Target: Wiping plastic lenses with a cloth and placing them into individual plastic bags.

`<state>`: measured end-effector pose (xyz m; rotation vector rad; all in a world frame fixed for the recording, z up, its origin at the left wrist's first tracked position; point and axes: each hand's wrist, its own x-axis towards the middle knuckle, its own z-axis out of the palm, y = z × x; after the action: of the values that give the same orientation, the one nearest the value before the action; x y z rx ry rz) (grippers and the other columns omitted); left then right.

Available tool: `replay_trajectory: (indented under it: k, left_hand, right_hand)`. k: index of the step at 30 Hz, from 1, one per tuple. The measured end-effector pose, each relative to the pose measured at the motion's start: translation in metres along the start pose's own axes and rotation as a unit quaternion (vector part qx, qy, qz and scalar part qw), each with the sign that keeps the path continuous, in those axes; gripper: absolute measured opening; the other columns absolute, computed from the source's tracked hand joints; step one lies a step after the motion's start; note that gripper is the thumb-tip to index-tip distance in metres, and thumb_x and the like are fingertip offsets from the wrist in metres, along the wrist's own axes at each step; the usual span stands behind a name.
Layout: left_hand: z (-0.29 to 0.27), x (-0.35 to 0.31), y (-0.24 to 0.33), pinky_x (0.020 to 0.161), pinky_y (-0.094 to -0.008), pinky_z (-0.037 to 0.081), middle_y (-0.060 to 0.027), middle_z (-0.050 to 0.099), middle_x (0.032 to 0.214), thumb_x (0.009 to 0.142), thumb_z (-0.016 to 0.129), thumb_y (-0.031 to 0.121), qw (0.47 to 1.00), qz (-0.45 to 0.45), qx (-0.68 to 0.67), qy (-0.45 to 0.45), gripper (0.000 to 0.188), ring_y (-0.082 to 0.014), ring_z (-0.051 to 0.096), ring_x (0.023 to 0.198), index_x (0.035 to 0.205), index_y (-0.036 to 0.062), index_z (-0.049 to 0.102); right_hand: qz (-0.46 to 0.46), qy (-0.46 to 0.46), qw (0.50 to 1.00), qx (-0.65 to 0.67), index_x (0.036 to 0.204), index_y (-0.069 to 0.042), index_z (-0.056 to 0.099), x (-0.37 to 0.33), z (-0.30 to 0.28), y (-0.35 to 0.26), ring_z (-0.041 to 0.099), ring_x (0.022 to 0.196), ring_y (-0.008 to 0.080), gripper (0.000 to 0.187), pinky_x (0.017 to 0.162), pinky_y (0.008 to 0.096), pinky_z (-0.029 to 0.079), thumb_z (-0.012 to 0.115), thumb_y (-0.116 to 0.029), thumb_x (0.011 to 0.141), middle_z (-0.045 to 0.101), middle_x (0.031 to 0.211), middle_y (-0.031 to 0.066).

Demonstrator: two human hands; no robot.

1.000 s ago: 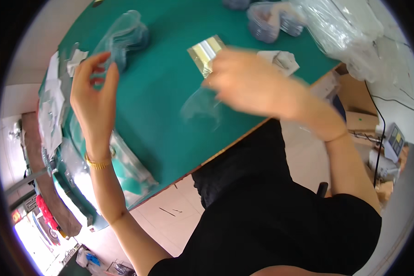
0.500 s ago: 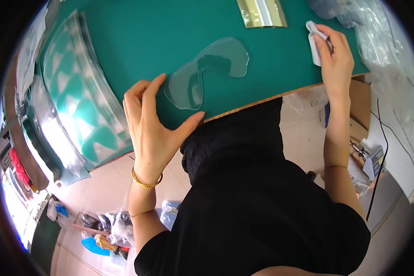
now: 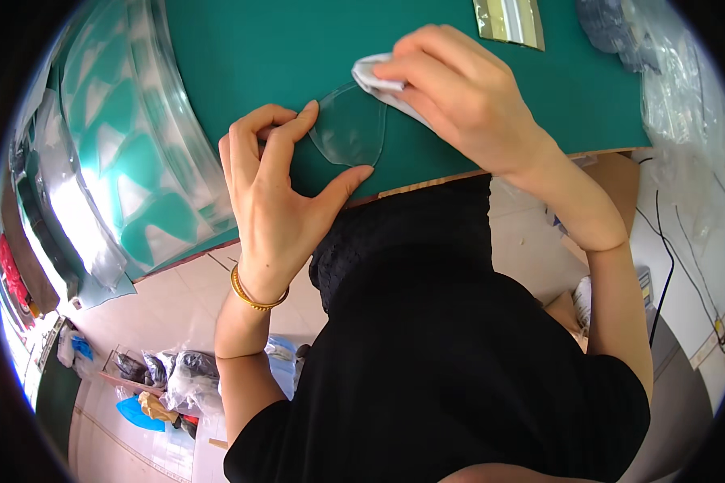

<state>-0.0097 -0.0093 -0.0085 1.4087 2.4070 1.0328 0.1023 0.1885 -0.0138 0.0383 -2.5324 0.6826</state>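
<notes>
A clear plastic goggle lens [image 3: 347,130] lies flat on the green table mat [image 3: 258,56]. My left hand [image 3: 275,181] steadies its left end, with a fingertip at the upper edge and the thumb at the lower edge. Folded in the fingers of my right hand [image 3: 477,101] is a white cloth [image 3: 372,74], which rests over the middle of the lens. The cloth and my right hand hide the lens's right part.
Large clear plastic sheets [image 3: 129,173] with lens-shaped figures lie at the left. A gold-edged packet [image 3: 509,22] sits at the back right. Crumpled clear plastic [image 3: 675,105] covers the far right. The table's wooden front edge [image 3: 427,184] runs just before my body.
My right hand has come left from the table's right side, bringing the white cloth onto the lens. My left thumb and fingers have closed in on the lens's edges.
</notes>
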Motion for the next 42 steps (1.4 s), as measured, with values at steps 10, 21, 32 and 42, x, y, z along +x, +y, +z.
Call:
replay_trajectory:
  k: [10, 21, 32, 42]
  left_hand:
    - [0.003, -0.001, 0.0, 0.085, -0.0356, 0.044, -0.0078, 0.053, 0.112, 0.056, 0.093, 0.017, 1.0, -0.013, -0.015, 0.009, 0.063, -0.025, 0.05, 0.095, 0.113, 0.0038, 0.069]
    - [0.006, 0.002, 0.001, 0.084, -0.0348, 0.045, -0.0068, 0.054, 0.112, 0.056, 0.093, 0.019, 1.0, -0.013, -0.025, 0.007, 0.062, -0.0239, 0.051, 0.095, 0.111, 0.0025, 0.07]
    - [-0.013, -0.003, 0.014, 0.083, -0.0383, 0.048, -0.0116, 0.056, 0.114, 0.064, 0.087, 0.013, 1.0, 0.005, 0.008, 0.004, 0.055, -0.0299, 0.053, 0.099, 0.114, 0.0007, 0.068]
    - [-0.122, -0.062, -0.063, 0.073, -0.0314, 0.049, -0.0097, 0.066, 0.105, 0.078, 0.082, 0.012, 0.902, -0.293, 0.126, 0.292, 0.038, -0.0194, 0.061, 0.087, 0.111, 0.0, 0.068]
  right_hand:
    - [0.021, 0.021, 1.0, 0.005, 0.088, -0.001, 0.065, -0.001, 0.012, -0.008, 0.061, 0.077, 0.0243, 0.023, 0.064, 0.0331, 0.051, 0.075, 0.0, 0.068, 0.059, 0.087, 0.0082]
    - [0.065, 0.081, 0.993, -0.048, 0.085, -0.001, 0.063, -0.01, 0.007, 0.005, 0.059, 0.072, 0.022, 0.017, 0.059, 0.0315, 0.049, 0.076, -0.002, 0.074, 0.058, 0.083, 0.0076]
    - [0.305, 0.127, 0.923, -0.199, 0.095, -0.002, 0.067, -0.081, -0.067, 0.014, 0.063, 0.084, 0.02, 0.009, 0.076, 0.0295, 0.051, 0.071, -0.006, 0.088, 0.066, 0.096, 0.0089]
    - [0.19, 0.077, 0.898, -0.39, 0.113, -0.008, 0.07, -0.022, -0.116, 0.019, 0.06, 0.106, 0.0226, 0.02, 0.093, 0.0329, 0.047, 0.063, -0.01, 0.095, 0.065, 0.113, 0.0084]
